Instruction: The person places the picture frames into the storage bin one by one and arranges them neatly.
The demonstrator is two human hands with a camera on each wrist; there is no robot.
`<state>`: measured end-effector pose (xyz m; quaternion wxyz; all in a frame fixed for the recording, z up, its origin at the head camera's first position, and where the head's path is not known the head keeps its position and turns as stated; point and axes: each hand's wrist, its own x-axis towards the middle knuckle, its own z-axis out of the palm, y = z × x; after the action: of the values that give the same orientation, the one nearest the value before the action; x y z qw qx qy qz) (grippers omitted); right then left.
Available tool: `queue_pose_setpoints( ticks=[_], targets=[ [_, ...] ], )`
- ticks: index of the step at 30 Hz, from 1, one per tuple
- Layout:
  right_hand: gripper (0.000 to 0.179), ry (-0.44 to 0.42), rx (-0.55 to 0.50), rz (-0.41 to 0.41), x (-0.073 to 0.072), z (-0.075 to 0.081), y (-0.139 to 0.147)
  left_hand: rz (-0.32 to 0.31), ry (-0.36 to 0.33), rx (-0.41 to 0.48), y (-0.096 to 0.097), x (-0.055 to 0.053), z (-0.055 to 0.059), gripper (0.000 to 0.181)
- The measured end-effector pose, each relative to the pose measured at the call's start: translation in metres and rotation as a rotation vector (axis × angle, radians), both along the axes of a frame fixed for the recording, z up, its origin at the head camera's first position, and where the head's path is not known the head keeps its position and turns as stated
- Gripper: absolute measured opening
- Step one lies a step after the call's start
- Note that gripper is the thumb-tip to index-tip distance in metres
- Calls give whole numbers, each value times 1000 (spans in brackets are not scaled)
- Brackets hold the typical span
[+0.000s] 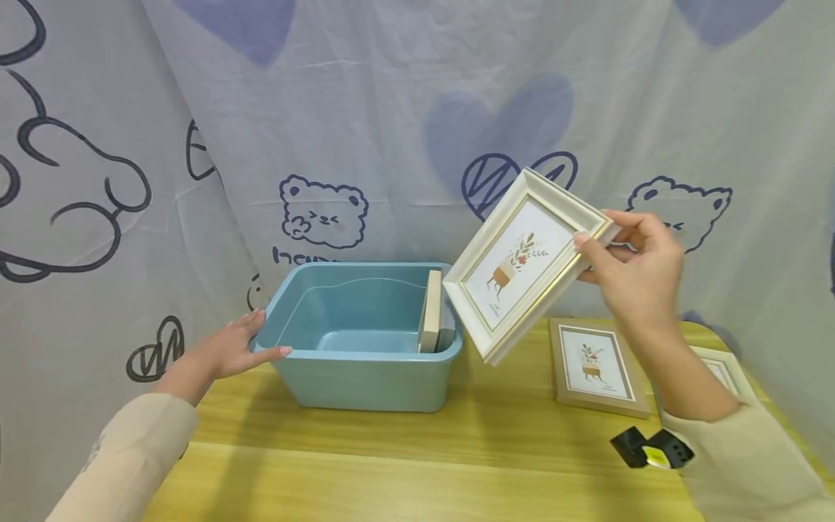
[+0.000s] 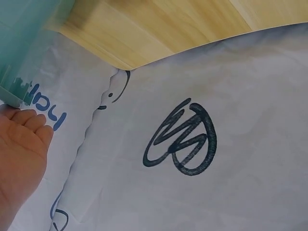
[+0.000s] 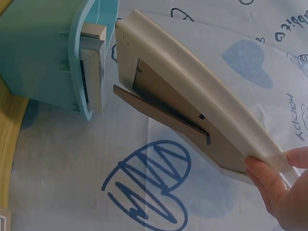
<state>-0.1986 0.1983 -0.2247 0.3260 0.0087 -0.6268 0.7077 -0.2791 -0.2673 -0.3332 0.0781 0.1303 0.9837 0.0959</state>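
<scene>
My right hand [image 1: 642, 268] pinches a white picture frame [image 1: 479, 330] by its right edge, thumb on the front and fingers behind. The frame is tilted in the air, right of a blue plastic bin [image 1: 365, 380]. Its brown back with a partly swung-out stand [image 3: 159, 113] shows in the right wrist view. My left hand [image 1: 228, 351] rests on the bin's left rim, fingers fairly straight, thumb along the front edge. Inside the bin, frames [image 1: 430, 312] stand upright against the right wall.
On the wooden table [image 1: 391, 464], a tan picture frame [image 1: 596, 370] lies face up at the right. Another pale frame [image 1: 724, 370] lies beyond it, partly hidden by my right forearm. A printed curtain [image 1: 404, 145] hangs behind the table.
</scene>
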Motion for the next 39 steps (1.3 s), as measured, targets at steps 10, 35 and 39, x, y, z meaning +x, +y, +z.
queue_pose_setpoints(
  ticks=[10,35,39],
  targets=[
    [29,17,41,20,-3,1,-23,7,24,-20,1,1,-1,99],
    [35,29,158,21,-29,3,-73,18,36,-17,1,1,-6,99],
    [35,42,247,-18,-35,1,-81,13,37,-13,1,1,-5,99]
  ],
)
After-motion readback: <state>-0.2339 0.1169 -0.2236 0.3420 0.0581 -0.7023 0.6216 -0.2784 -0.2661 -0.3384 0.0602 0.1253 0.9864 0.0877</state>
